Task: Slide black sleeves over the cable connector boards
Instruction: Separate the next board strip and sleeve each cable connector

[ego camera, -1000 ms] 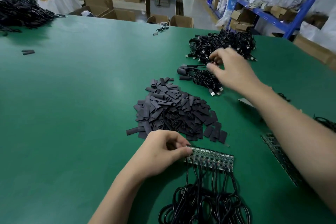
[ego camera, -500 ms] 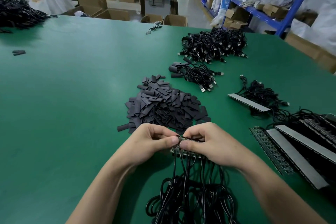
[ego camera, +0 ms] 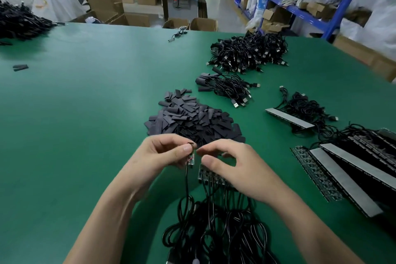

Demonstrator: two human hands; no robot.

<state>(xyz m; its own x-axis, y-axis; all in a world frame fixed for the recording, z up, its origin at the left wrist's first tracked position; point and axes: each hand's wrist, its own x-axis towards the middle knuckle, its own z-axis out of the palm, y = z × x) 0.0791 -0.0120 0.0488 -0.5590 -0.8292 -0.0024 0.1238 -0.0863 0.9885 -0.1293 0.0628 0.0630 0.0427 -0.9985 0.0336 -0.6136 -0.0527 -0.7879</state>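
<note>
My left hand (ego camera: 158, 156) pinches one small connector board (ego camera: 191, 154) between thumb and fingertips, lifted off the table with its black cable hanging down. My right hand (ego camera: 240, 173) hovers just right of it, its fingers loosely curled and nothing visible between thumb and index finger. Under that hand lies the rest of the board strip (ego camera: 205, 176), partly hidden, its cables running into a black tangle (ego camera: 214, 231) near me. A heap of flat black sleeves (ego camera: 192, 120) sits just beyond both hands on the green table (ego camera: 85, 113).
Sleeved cables (ego camera: 225, 88) lie behind the heap, with a large pile of USB cables (ego camera: 248, 53) farther back. More board strips with cables (ego camera: 342, 178) fill the right side. Two loose sleeves (ego camera: 20, 67) and another cable pile (ego camera: 19, 21) lie far left.
My right hand came back from the far cable bundle to the board strip. One board has come away from the strip and is now lifted in my left hand.
</note>
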